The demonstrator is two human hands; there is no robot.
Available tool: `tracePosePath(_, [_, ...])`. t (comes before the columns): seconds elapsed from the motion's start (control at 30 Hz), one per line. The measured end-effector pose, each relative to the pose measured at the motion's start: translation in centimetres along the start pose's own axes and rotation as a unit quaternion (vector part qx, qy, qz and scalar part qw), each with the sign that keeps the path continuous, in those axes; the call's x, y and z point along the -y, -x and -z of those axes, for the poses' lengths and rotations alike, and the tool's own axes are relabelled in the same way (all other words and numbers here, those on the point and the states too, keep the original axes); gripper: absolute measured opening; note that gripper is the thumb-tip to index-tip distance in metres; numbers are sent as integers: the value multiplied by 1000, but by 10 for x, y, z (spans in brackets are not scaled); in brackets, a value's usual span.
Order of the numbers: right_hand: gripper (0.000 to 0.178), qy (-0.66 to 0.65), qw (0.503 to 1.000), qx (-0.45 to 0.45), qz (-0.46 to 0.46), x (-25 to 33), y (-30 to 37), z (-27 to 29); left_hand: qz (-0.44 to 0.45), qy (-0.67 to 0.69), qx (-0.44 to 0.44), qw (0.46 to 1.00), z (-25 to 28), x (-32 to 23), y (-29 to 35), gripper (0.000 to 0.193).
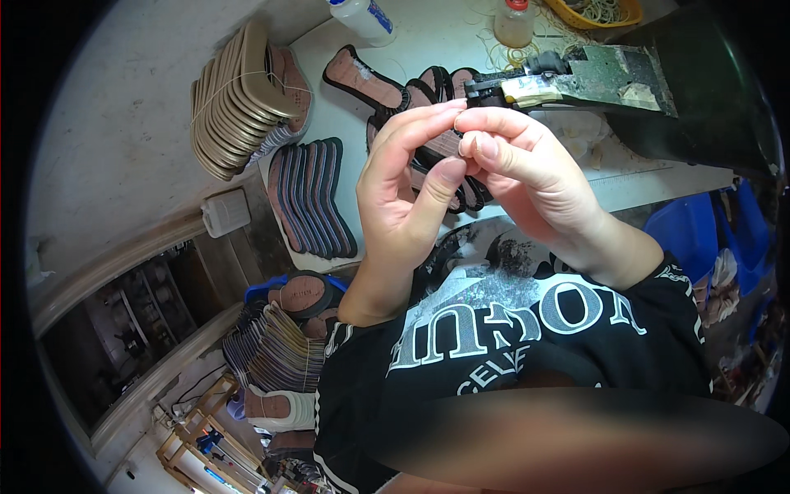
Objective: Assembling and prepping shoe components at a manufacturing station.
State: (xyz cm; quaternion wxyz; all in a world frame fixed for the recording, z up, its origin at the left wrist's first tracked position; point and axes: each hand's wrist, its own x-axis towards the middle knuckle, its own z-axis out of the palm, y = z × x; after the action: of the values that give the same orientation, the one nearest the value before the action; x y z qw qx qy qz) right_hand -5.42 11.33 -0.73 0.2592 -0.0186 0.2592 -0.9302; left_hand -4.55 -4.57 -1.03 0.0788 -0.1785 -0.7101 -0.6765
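My two hands are raised together over the near edge of the white table (321,115). My left hand (403,177) has its fingers curved and its thumb apart from them, the tips close to my right hand. In my right hand (531,169) the thumb and fingertips are pressed together; anything between them is too small to make out. Behind and below the hands, a heap of black-edged slippers (362,80) with pinkish-brown insoles lies on the table, partly hidden by my fingers. The head of a worn green machine (613,78) reaches in just beyond my right hand.
Bundled tan shoe parts (243,99) and a row of dark-edged soles (309,198) sit at the left. At the back are a white bottle (362,18), a red-capped jar (514,25) and a yellow basket (580,18) of bands. Blue bins (683,235) stand at right, sole stacks (280,346) lower left.
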Motion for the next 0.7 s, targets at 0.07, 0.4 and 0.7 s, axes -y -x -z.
tracePosePath(0.07, [27,4,1000,14,1,1,0,0,16,24,-36,999,-3,-7,3,33])
tracePosePath(0.4, [29,15,1000,17,-7,2,1,-4,-37,-29,-88,995,-2,-13,7,31])
tracePosePath(0.7, [33,1,998,33,-48,5,2,-2,-327,-198,-76,921,10,2,-12,15])
